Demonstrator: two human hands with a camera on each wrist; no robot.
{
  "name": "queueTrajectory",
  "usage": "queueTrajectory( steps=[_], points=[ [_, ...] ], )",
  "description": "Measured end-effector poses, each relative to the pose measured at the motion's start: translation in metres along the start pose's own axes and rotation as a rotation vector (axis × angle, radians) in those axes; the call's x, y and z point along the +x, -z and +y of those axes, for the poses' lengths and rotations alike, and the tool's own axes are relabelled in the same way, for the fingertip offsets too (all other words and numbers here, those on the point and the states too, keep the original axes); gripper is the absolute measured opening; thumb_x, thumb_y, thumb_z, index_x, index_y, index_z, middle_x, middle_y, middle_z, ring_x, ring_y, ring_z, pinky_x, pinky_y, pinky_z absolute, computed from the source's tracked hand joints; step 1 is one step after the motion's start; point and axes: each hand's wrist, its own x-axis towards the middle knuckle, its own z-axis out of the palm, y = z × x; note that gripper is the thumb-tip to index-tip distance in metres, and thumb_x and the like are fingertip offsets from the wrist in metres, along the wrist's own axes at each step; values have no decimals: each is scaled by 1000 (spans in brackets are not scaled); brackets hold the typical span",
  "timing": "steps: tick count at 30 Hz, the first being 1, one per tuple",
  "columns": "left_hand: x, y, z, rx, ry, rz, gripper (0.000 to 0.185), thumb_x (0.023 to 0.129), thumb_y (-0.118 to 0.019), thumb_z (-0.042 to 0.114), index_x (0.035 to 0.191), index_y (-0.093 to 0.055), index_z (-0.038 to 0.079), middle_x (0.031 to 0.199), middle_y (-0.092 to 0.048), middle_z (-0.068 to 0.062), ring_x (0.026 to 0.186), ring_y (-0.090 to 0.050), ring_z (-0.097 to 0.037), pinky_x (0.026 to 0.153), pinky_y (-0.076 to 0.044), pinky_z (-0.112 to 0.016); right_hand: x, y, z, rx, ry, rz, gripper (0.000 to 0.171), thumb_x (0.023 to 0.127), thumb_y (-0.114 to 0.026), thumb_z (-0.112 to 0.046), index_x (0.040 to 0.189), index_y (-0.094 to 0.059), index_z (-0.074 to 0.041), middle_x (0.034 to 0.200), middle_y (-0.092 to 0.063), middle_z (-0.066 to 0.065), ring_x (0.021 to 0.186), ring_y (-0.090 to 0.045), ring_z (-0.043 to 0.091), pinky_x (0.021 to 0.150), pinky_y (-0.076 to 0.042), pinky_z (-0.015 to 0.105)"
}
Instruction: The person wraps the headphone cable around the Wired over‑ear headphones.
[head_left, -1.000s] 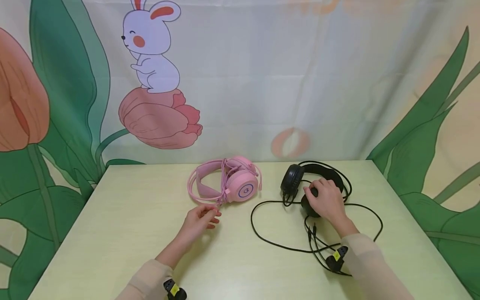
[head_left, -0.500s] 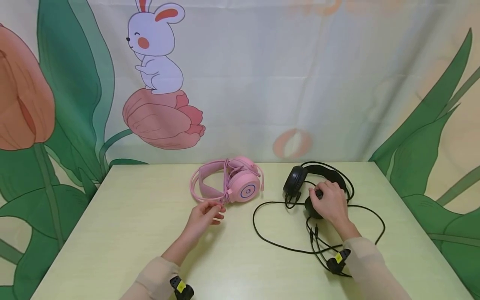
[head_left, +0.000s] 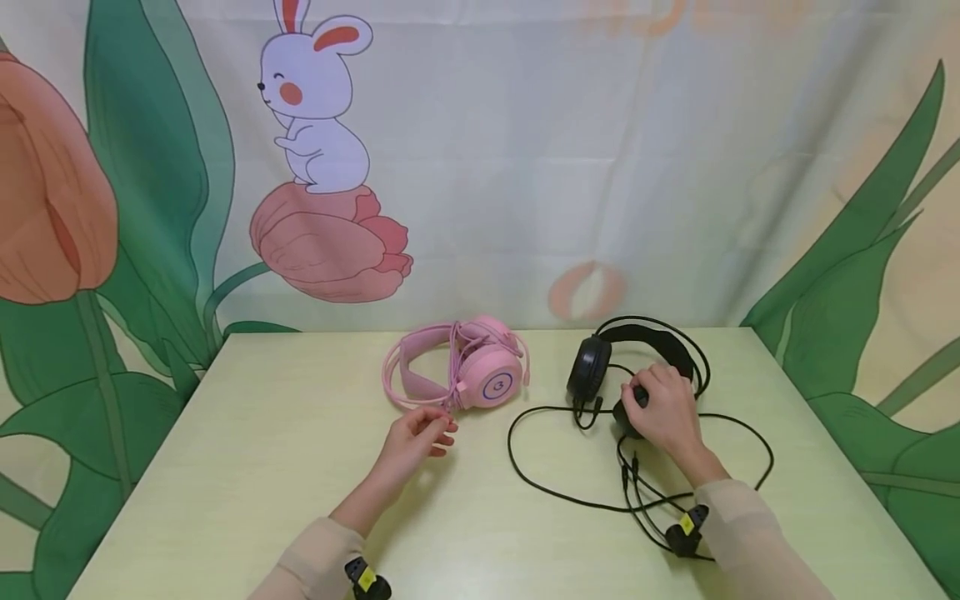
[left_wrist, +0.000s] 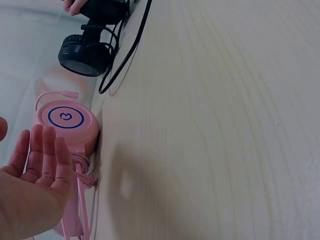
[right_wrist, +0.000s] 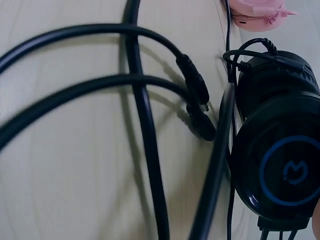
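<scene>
A black headset (head_left: 588, 367) stands right of centre on the table in the head view. My right hand (head_left: 663, 412) grips its near ear cup, thumb on the left side and fingers over the top. In the right wrist view that ear cup (right_wrist: 270, 150) shows a blue ring and logo, with a fingertip at the frame edge. The pink headset (head_left: 491, 383) lies left of it, its cable wrapped round the band. My left hand (head_left: 412, 442) hovers just in front of the pink headset. Its fingers (left_wrist: 49, 155) are relaxed and slightly bent, with nothing seen in them.
The black cable loops over the pale table (head_left: 247, 467) and runs beneath my right wrist. Two cable plugs (right_wrist: 192, 80) lie near the black headset. Behind the table hangs a printed curtain (head_left: 480, 167) with a rabbit and flowers.
The black headset has tilted a little in my right hand; its headband sits slightly higher and its microphone tip now shows beside the left cup. My left hand stays about where it was.
</scene>
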Motion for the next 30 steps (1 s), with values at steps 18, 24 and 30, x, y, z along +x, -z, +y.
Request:
queueTrajectory(
  steps=[18,24,30],
  points=[
    [4,4,6,31,8,29,23,93,-50,13,105,-58,-4,96,-65,-15,83,-64,-26,72,-54,-35,5,15,0,-13,257,15,19,81,-50,-23,71,-56,-8,72,-51,5,71,-47,29,64,-37,44],
    [5,6,9,44,-11,28,23,92,-49,12,105,-57,-6,99,-64,-21,82,-64,-24,72,-54,-36,4,19,-1,10,333,67,29,87,-44,-28,70,-56,-9,71,-51,5,72,-49,31,66,-38,45],
    [7,10,19,70,-27,15,22,91,-52,13,103,-58,-5,97,-63,-22,84,-64,-26,75,-54,-38,7,28,-6,34,443,89,27,87,-44,-25,69,-56,-9,71,-52,4,71,-50,30,68,-39,45]
  ],
)
